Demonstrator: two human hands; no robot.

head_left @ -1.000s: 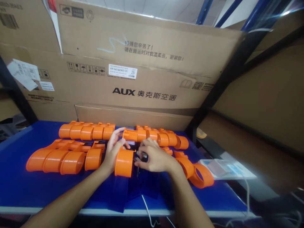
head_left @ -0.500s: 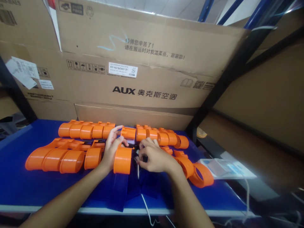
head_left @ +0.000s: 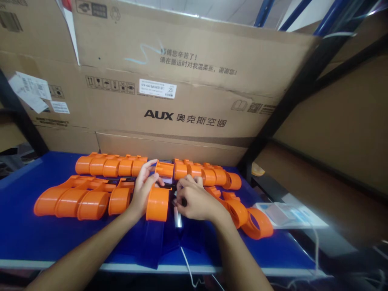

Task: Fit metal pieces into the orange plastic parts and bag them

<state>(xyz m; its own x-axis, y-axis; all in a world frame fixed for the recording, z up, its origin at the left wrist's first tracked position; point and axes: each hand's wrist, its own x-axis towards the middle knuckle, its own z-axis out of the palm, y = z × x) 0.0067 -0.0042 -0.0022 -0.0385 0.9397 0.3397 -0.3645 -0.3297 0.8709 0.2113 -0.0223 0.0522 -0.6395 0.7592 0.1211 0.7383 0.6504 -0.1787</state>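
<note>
My left hand (head_left: 144, 188) is closed round the side of an orange plastic part with a ring-shaped end (head_left: 157, 205), its thumb and fingers near the part's upper piece. Close on the right, my right hand (head_left: 194, 198) is curled in a pinch beside that part. A small shiny silver cylinder (head_left: 178, 218) shows just below its fingertips. What the fingertips grip is mostly hidden. A white cable (head_left: 187, 260) hangs under the cylinder over the table's front edge.
Rows of similar orange parts (head_left: 93, 204) lie left and right on the blue table (head_left: 21, 226). Behind stands a large cardboard sheet (head_left: 194, 97). Black rack posts (head_left: 273, 107) flank it. A white box (head_left: 287, 214) lies at the right edge.
The silver cylinder now shows below my right fingertips, where only a thin white length was visible before. Both hands have stayed in nearly the same place.
</note>
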